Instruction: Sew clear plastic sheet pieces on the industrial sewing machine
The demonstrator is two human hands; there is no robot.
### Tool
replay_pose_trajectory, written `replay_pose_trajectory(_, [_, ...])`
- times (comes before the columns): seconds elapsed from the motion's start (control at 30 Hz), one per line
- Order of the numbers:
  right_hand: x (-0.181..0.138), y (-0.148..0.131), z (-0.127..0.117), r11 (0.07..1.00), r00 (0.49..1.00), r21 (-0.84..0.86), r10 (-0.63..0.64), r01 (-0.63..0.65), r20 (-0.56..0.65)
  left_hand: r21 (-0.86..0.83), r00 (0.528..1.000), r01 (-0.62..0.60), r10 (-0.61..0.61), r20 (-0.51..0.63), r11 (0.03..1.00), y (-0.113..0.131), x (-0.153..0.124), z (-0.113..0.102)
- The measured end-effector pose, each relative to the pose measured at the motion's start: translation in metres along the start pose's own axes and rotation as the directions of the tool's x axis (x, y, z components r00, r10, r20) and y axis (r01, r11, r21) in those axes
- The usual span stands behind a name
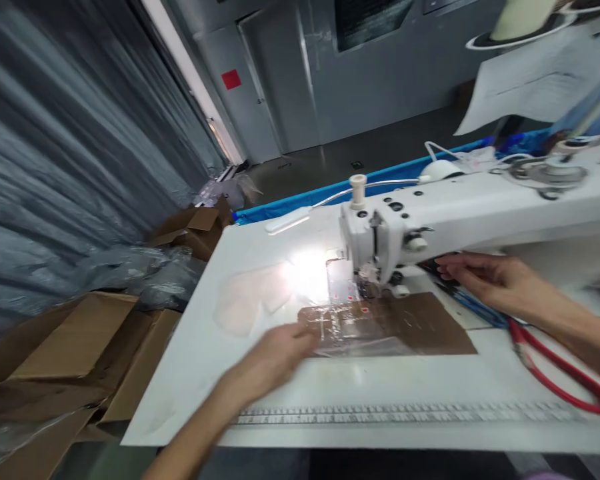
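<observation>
Seen from the head camera only. Left hand (275,357) flat, fingers spread, pressing on the near left edge of a clear plastic sheet (350,330) lying over a brown piece (420,323) on the white worktop (380,380). Sheet and brown piece tucked under the needle end of the white sewing machine (395,230), between the two hands. Right hand (485,277) loosely open, gripping nothing, fingers stretched toward the machine head, just right of the needle and above the brown piece's far edge. Red-handled tool (560,367) lying under the right forearm. Ruler strip (410,413) along the worktop's near edge. Cardboard boxes (80,360) down on the left.
</observation>
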State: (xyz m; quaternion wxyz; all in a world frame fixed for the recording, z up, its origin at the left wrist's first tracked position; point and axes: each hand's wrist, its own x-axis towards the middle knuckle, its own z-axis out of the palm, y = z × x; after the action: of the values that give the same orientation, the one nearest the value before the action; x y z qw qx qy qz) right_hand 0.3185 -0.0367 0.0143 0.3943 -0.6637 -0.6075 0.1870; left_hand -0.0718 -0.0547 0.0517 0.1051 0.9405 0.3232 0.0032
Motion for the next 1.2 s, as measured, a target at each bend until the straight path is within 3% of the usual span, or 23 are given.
replay_pose_trajectory(0.07, [-0.022,0.006,-0.029,0.998,0.996,-0.009,0.055,-0.054,0.074,0.063,0.988,0.096,-0.088,-0.127,0.993,-0.033,-0.019,-0.019])
replay_pose_trajectory(0.13, [-0.038,0.004,-0.049,0.994,0.995,-0.078,0.086,-0.082,0.051,0.193,0.955,0.227,-0.18,-0.236,0.955,-0.071,-0.028,-0.037])
replay_pose_trajectory(0.23, [-0.051,0.001,-0.056,0.975,0.996,-0.218,0.048,-0.03,0.078,0.419,0.892,0.4,-0.242,-0.381,0.815,-0.104,-0.021,-0.047])
replay_pose_trajectory(0.3, [-0.054,0.002,-0.046,0.952,0.988,-0.297,-0.027,0.072,0.154,0.466,0.908,0.357,-0.184,-0.376,0.809,-0.098,-0.006,-0.042])
replay_pose_trajectory(0.4, [-0.056,0.009,-0.021,0.888,0.977,-0.418,-0.131,0.192,0.171,0.335,0.944,0.172,-0.058,-0.325,0.926,-0.06,0.026,-0.023])
replay_pose_trajectory(0.53, [-0.057,0.017,0.0,0.69,0.969,-0.682,-0.204,0.243,0.139,0.164,0.963,0.025,0.02,-0.27,0.986,-0.016,0.073,0.008])
replay_pose_trajectory(0.6, [-0.057,0.017,0.001,0.661,0.975,-0.718,-0.177,0.218,0.132,0.091,0.976,0.002,0.018,-0.219,0.996,-0.008,0.089,0.019])
replay_pose_trajectory(0.7, [-0.061,0.013,0.001,0.819,0.992,-0.563,-0.056,0.111,0.114,0.006,0.977,0.019,-0.017,-0.213,1.0,-0.01,0.101,0.029])
replay_pose_trajectory(0.8, [-0.07,0.004,0.011,0.981,0.968,-0.193,0.038,0.011,0.248,0.025,0.969,0.045,-0.038,-0.243,0.999,-0.011,0.101,0.036])
replay_pose_trajectory(0.87, [-0.077,-0.007,0.023,0.999,0.944,-0.041,-0.006,0.02,0.329,0.083,0.969,0.057,-0.035,-0.246,0.995,-0.009,0.096,0.039])
replay_pose_trajectory(0.93, [-0.081,-0.019,0.039,0.987,0.94,-0.066,-0.116,0.144,0.322,0.13,0.969,0.063,-0.029,-0.247,0.989,-0.004,0.089,0.042])
replay_pose_trajectory(1.07, [-0.075,-0.042,0.067,0.798,0.896,-0.413,-0.356,0.439,0.263,0.114,0.959,0.057,-0.022,-0.283,0.992,0.003,0.076,0.045])
replay_pose_trajectory(1.2, [-0.06,-0.048,0.087,0.583,0.815,-0.581,-0.495,0.568,0.301,0.017,0.942,0.039,-0.031,-0.336,0.999,0.004,0.07,0.047])
